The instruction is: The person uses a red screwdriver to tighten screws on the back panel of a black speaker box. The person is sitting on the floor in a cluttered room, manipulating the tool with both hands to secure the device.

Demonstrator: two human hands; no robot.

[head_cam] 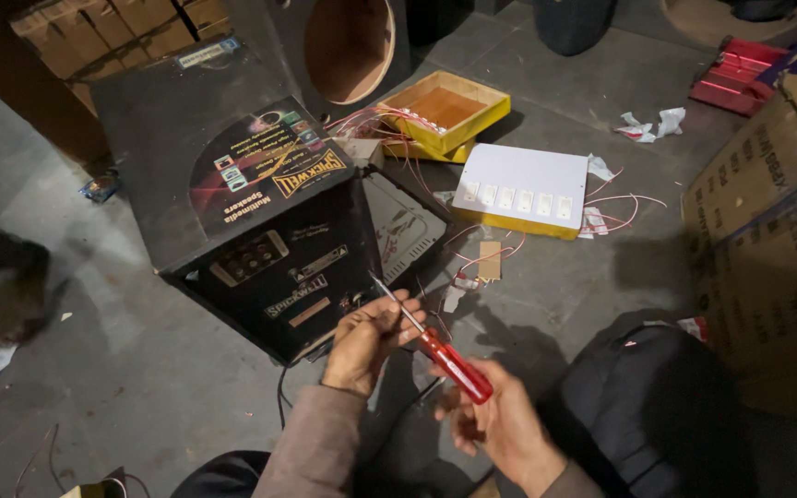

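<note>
Holding a red-handled screwdriver [440, 350] between both hands, the person sits over a black speaker box [260, 231] on the floor. The right hand [500, 424] is closed around the red handle, and the left hand [366, 337] pinches the metal shaft near the tip with thumb and fingers. The tip points up toward the box's front panel, just short of it.

To do this well, I judge the left fingers should steady the shaft lightly while the right hand keeps a firm grip on the handle, so the tip stays lined up and does not slip onto the thin wires [472, 258] nearby.

The floor [122, 369] is grey concrete, dim and dusty. A white switch plate [520, 189] on a yellow box lies behind the speaker, with an open yellow box [445, 111] farther back. Red and white wires trail between them. Cardboard cartons [767, 221] stand at the right, and scraps of paper [648, 124] lie about.
</note>
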